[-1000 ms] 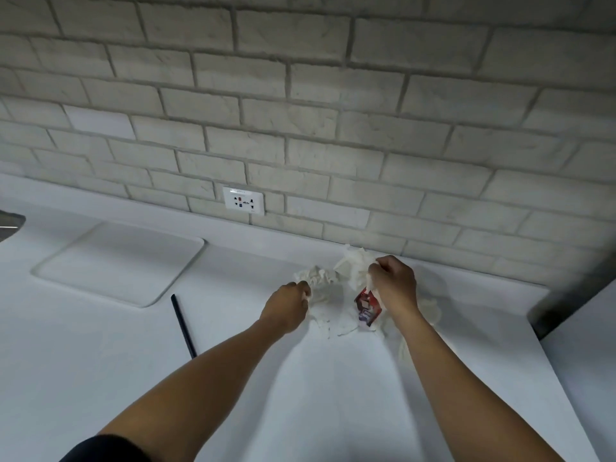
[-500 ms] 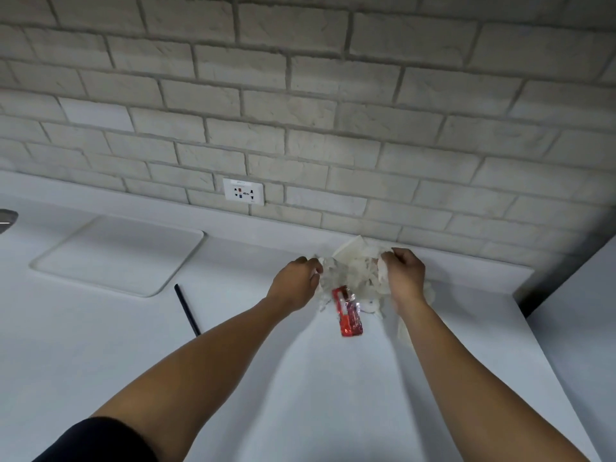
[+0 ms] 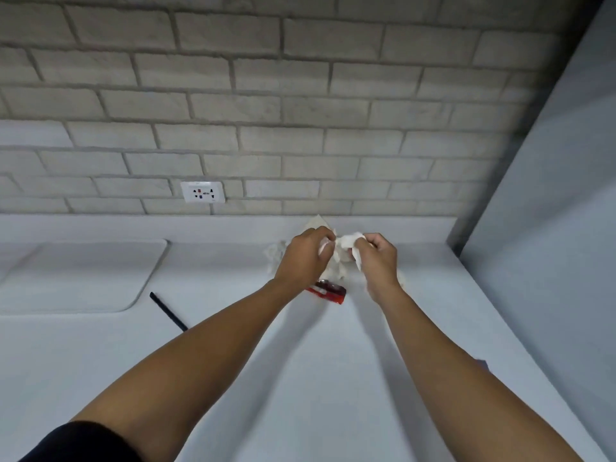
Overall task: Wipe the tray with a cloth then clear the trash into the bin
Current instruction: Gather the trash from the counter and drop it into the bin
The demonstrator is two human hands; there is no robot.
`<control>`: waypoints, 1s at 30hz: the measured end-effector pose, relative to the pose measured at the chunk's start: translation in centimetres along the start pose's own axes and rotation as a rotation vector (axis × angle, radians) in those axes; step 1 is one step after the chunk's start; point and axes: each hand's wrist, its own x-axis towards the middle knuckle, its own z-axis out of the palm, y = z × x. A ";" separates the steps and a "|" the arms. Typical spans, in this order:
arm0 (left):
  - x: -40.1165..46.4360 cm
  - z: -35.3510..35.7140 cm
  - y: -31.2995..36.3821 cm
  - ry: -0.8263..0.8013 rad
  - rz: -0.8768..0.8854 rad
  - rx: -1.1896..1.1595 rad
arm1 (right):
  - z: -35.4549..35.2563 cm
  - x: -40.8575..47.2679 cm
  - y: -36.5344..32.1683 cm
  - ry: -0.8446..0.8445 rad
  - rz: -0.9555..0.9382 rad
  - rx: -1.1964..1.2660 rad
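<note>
A heap of crumpled white paper trash (image 3: pixel 343 253) lies at the back of the white counter, by the wall. My left hand (image 3: pixel 305 258) and my right hand (image 3: pixel 378 261) both grip pieces of it, fingers curled, close together over the heap. A red wrapper (image 3: pixel 328 291) lies on the counter just below the hands, partly hidden by my left wrist. The white tray (image 3: pixel 80 278) rests flat at the left. No bin or cloth is in view.
A black straw (image 3: pixel 168 311) lies on the counter right of the tray. A wall socket (image 3: pixel 202 192) sits in the brick wall. A tall white panel (image 3: pixel 550 228) closes off the right side.
Both hands have drawn together and bunched the paper between them. The red wrapper dropped out of the heap onto the counter. The view has shifted.
</note>
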 end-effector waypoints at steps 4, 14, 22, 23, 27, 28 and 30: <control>-4.6 0.9 5.2 -0.083 0.116 -0.118 | -3.8 -6.8 -0.1 0.113 -0.012 -0.009; -23.8 9.2 17.5 -0.453 0.258 -0.338 | -19.5 -27.2 7.2 0.546 0.108 -0.016; -37.2 18.8 22.3 -0.778 0.346 -0.275 | -30.5 -39.8 17.9 0.757 0.371 -0.028; -38.8 20.3 22.2 -0.807 0.318 -0.261 | -31.5 -40.8 19.4 0.764 0.407 -0.045; -44.9 27.2 18.9 -0.915 0.199 -0.125 | -34.8 -44.4 26.6 0.771 0.575 -0.164; -46.4 29.0 17.6 -0.939 0.182 -0.068 | -35.5 -45.1 28.6 0.757 0.623 -0.210; -49.2 32.4 14.7 -0.963 0.192 0.044 | -36.4 -46.1 32.8 0.695 0.701 -0.269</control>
